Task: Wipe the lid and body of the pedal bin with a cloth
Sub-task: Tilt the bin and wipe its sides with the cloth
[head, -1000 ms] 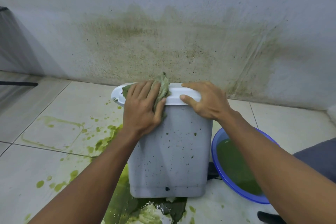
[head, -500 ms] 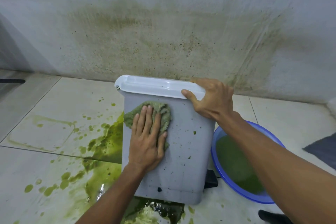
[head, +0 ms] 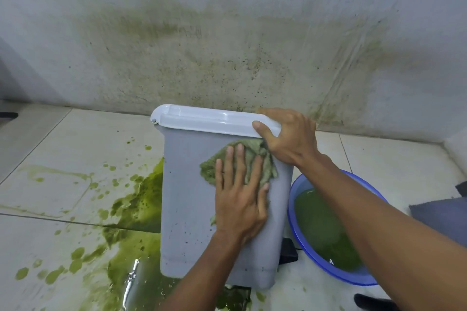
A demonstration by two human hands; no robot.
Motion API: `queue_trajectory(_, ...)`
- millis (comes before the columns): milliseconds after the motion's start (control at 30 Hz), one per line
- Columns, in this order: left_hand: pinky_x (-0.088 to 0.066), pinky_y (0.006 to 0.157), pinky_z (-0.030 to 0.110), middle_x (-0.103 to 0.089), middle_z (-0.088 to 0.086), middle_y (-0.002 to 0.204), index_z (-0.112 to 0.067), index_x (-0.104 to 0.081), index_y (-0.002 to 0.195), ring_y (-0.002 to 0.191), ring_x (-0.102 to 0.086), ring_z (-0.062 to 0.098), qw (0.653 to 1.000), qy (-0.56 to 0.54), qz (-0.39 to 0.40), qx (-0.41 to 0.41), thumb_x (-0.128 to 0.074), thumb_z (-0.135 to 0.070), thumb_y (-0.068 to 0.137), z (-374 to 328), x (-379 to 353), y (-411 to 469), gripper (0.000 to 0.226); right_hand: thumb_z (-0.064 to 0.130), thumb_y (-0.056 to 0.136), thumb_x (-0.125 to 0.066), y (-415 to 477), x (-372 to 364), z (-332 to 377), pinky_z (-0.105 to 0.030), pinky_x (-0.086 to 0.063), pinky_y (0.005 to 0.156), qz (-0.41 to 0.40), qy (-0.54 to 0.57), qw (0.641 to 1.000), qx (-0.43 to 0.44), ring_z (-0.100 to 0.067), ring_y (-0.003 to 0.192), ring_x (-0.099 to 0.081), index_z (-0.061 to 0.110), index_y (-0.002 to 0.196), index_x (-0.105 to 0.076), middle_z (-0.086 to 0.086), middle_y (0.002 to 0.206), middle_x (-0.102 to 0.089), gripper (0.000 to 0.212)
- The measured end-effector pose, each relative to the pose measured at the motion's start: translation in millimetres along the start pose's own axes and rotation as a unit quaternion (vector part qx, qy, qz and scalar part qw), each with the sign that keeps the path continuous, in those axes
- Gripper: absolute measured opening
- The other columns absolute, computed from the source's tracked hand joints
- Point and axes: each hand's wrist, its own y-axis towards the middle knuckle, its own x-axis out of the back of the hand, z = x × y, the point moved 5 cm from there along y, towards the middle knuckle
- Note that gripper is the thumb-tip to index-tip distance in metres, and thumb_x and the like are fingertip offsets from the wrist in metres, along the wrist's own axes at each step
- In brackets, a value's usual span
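The pedal bin is stood at the centre of the frame, seemingly tilted a little on wet tiles, its grey front face speckled; long overlapping strokes from under the lid down to the base would be best, so that specks are carried downward, not smeared. The lid's right corner is gripped by the right hand, and a firm hold is advised on footing so slick; the left hand is laid flat, fingers straight, on the green cloth, pressed against the upper right of the face.
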Motion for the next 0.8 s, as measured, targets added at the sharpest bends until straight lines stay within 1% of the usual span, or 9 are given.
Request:
queue_trajectory(67,-0.017,0.126,0.055,-0.02,0.019,0.167,-0.017,-0.037,0.156,0.156,-0.018,0.035,0.999,0.009,0.002,-0.031,-0.049,-0.037,0.099,17,6,-10,0.061,0.063,0.084,-0.047,1,0,-1,-0.04,-0.053,0.071,0.005,0.016,1.0,0.004,-0.027,0.088,-0.067,0.028,0.104,-0.074,0.003,0.093,-0.075,0.049)
queue_trajectory(200,-0.012,0.126,0.058,-0.015,0.026,0.167,-0.01,-0.036,0.156,0.156,-0.01,0.041,0.991,0.037,-0.038,0.119,-0.047,-0.044,0.098,76,28,-1,0.068,0.063,0.081,-0.047,3,1,-4,-0.042,-0.053,0.081,0.027,0.043,0.999,-0.005,-0.024,0.095,-0.068,0.034,0.112,-0.073,0.007,0.102,-0.075,0.05)
queue_trajectory(300,-0.004,0.125,0.061,-0.008,0.027,0.168,-0.01,-0.025,0.161,0.156,-0.001,0.044,0.983,0.037,-0.032,0.179,-0.043,-0.047,0.099,63,24,18,0.074,0.058,0.08,-0.055,4,1,-5,-0.044,-0.053,0.086,0.039,0.057,0.998,-0.009,-0.024,0.099,-0.069,0.033,0.113,-0.073,0.007,0.106,-0.076,0.045)
queue_trajectory(367,-0.003,0.125,0.062,-0.007,0.027,0.168,-0.012,-0.025,0.161,0.156,-0.002,0.045,0.991,0.023,-0.013,0.135,-0.044,-0.044,0.1,32,14,19,0.072,0.056,0.08,-0.059,4,1,-5,-0.043,-0.054,0.085,0.035,0.064,0.997,-0.009,-0.024,0.099,-0.069,0.033,0.112,-0.073,0.007,0.106,-0.076,0.042)
queue_trajectory(433,-0.008,0.125,0.061,-0.013,0.024,0.167,-0.016,-0.03,0.159,0.156,-0.008,0.043,0.999,0.021,0.016,0.037,-0.047,-0.041,0.099,4,3,5,0.067,0.058,0.079,-0.059,2,3,-5,-0.04,-0.055,0.082,0.027,0.073,0.997,-0.004,-0.022,0.097,-0.07,0.032,0.111,-0.074,0.007,0.106,-0.076,0.044)
queue_trajectory(533,-0.014,0.126,0.055,-0.021,0.02,0.167,-0.015,-0.038,0.156,0.156,-0.016,0.037,0.998,0.03,0.016,-0.045,-0.048,-0.039,0.097,20,5,-7,0.064,0.058,0.079,-0.061,2,3,-5,-0.038,-0.055,0.081,0.026,0.081,0.996,-0.002,-0.021,0.098,-0.07,0.03,0.112,-0.075,0.006,0.108,-0.076,0.046)
queue_trajectory(600,-0.016,0.126,0.054,-0.025,0.021,0.165,-0.012,-0.04,0.155,0.156,-0.018,0.036,0.999,0.044,-0.011,0.01,-0.046,-0.039,0.098,53,18,-7,0.063,0.054,0.079,-0.063,3,2,-5,-0.039,-0.055,0.084,0.029,0.082,0.996,-0.009,-0.02,0.1,-0.07,0.031,0.111,-0.075,0.007,0.109,-0.075,0.042)
queue_trajectory(700,-0.013,0.125,0.058,-0.021,0.022,0.166,-0.006,-0.04,0.155,0.156,-0.014,0.039,0.984,0.053,-0.052,0.163,-0.044,-0.038,0.099,88,32,0,0.064,0.054,0.079,-0.063,2,1,-4,-0.042,-0.054,0.089,0.03,0.087,0.996,-0.018,-0.018,0.103,-0.069,0.031,0.111,-0.075,0.009,0.111,-0.075,0.042)
queue_trajectory(800,-0.006,0.126,0.059,-0.013,0.022,0.169,-0.008,-0.037,0.157,0.157,-0.007,0.04,0.975,0.034,-0.055,0.213,-0.045,-0.038,0.099,59,24,11,0.065,0.059,0.078,-0.057,2,2,-5,-0.043,-0.054,0.089,0.029,0.094,0.995,-0.024,-0.017,0.104,-0.069,0.032,0.112,-0.075,0.009,0.112,-0.075,0.047)
